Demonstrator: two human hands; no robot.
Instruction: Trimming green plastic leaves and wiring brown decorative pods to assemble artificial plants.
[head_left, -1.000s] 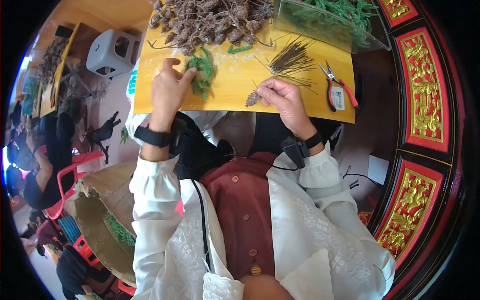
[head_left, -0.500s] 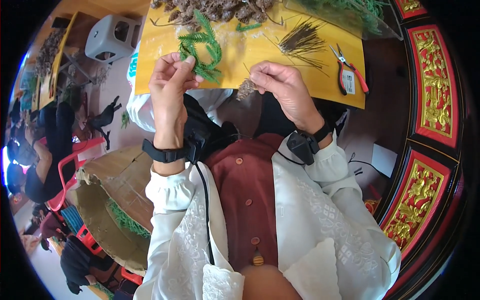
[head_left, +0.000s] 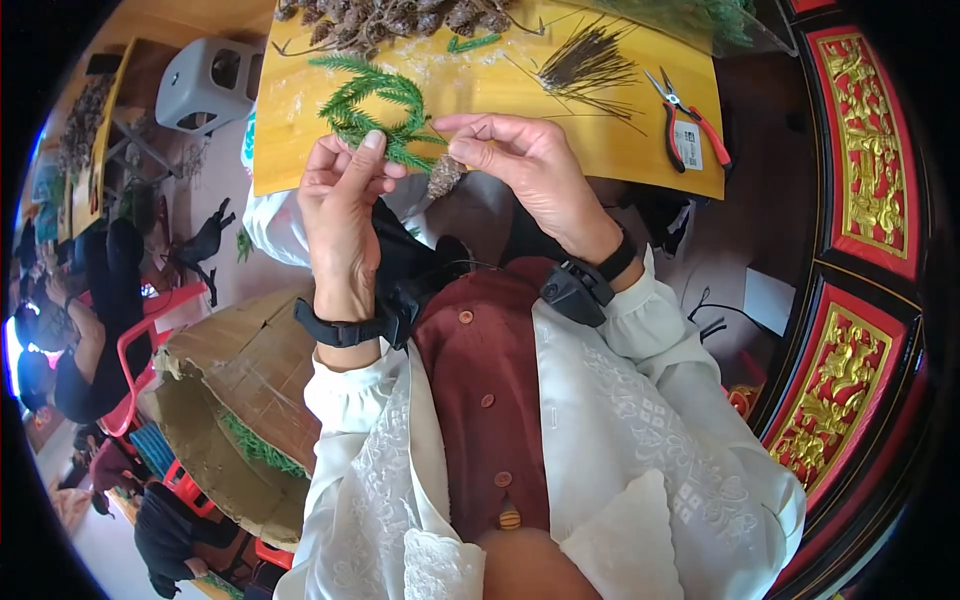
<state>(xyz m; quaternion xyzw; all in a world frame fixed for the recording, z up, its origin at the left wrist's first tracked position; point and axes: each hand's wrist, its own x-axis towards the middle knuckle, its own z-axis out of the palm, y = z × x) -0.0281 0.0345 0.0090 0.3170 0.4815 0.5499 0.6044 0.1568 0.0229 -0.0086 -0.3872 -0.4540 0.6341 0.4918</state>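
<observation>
Between thumb and fingers, my left hand (head_left: 345, 190) pinches a green artificial pine sprig (head_left: 385, 98), bent round into a loop. My right hand (head_left: 530, 170) is closed in a pinch at the top of a small brown pine cone (head_left: 446, 176), which hangs below the fingertips. The cone sits right beside the lower end of the sprig; whether they touch I cannot tell. Both hands are over the near edge of the yellow table (head_left: 480, 90).
Loose pine cones (head_left: 400, 18) are heaped at the table's far side. Dark thin wires (head_left: 590, 65) lie fanned out, with red-handled pliers (head_left: 690, 125) to their right. A cardboard box (head_left: 235, 400) of greenery stands at my left, and a grey stool (head_left: 205, 80) beyond it.
My right hand has moved left, bringing the pine cone up beside the sprig. The sprig has tilted to the left in my left hand. The whole view has shifted slightly.
</observation>
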